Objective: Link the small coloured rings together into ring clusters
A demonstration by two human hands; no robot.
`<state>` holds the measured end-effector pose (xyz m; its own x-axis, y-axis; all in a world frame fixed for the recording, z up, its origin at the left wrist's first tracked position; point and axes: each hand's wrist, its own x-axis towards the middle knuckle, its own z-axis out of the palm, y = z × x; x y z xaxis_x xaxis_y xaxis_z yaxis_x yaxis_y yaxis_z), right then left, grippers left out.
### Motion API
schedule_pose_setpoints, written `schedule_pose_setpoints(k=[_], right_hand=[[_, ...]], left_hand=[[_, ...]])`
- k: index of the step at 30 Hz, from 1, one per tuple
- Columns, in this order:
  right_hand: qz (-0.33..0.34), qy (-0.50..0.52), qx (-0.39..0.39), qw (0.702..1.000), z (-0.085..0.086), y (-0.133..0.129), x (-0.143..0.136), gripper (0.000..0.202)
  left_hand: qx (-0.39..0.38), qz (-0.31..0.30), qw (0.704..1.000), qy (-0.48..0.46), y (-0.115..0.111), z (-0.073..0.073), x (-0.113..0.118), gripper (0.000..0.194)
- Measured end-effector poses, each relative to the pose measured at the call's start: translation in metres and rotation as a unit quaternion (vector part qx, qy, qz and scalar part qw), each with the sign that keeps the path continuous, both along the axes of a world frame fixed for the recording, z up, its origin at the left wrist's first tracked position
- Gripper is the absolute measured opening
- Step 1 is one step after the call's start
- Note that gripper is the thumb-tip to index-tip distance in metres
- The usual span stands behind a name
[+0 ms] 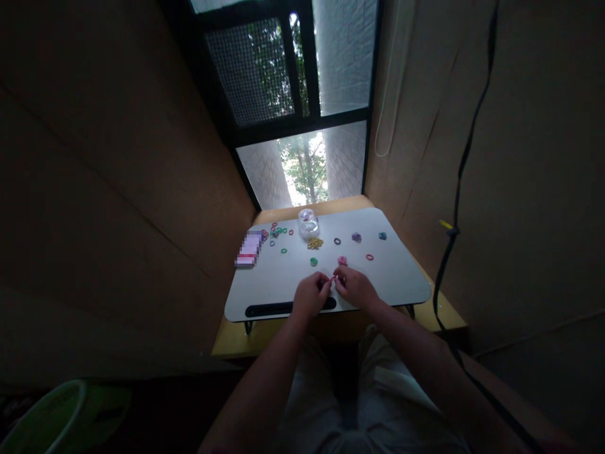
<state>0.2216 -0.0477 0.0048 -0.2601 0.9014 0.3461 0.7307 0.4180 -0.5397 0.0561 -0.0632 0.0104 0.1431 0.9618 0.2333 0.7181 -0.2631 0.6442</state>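
Note:
Over the front of a white lap table (392,284), my left hand (311,295) and my right hand (355,288) are close together. Both pinch a small red band (333,279), which looks like a hair tie, between their fingertips. Just beyond the right fingers lies a pink cluster of bands (342,260). A green bundle (314,261) sits past the left hand, with a yellow pile (315,243) farther back. To the right lie a single pink-red band (369,257), a dark band (337,241), a purple bundle (356,237) and a teal bundle (382,236).
A clear jar (309,224) stands at the table's back. Loose green and red bands (278,232) lie back left, near a blurred pinkish rectangular item (249,250). A black slot (269,309) runs along the front edge. A dark cord (466,157) hangs at right; a green tub (70,416) is lower left.

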Motion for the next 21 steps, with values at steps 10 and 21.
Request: schedule_pose_setpoints(k=[10,21], right_hand=[[0.012,0.001,-0.003,1.000,0.0002,0.0017,0.0009,0.010],[0.051,0.032,0.005,0.998,-0.0092,0.0071,0.0028,0.020]], left_hand=[[0.000,-0.029,1.000,-0.011,-0.0002,0.0004,-0.0020,0.015],[-0.007,-0.057,0.998,-0.026,0.0026,-0.0037,-0.0043,0.018]])
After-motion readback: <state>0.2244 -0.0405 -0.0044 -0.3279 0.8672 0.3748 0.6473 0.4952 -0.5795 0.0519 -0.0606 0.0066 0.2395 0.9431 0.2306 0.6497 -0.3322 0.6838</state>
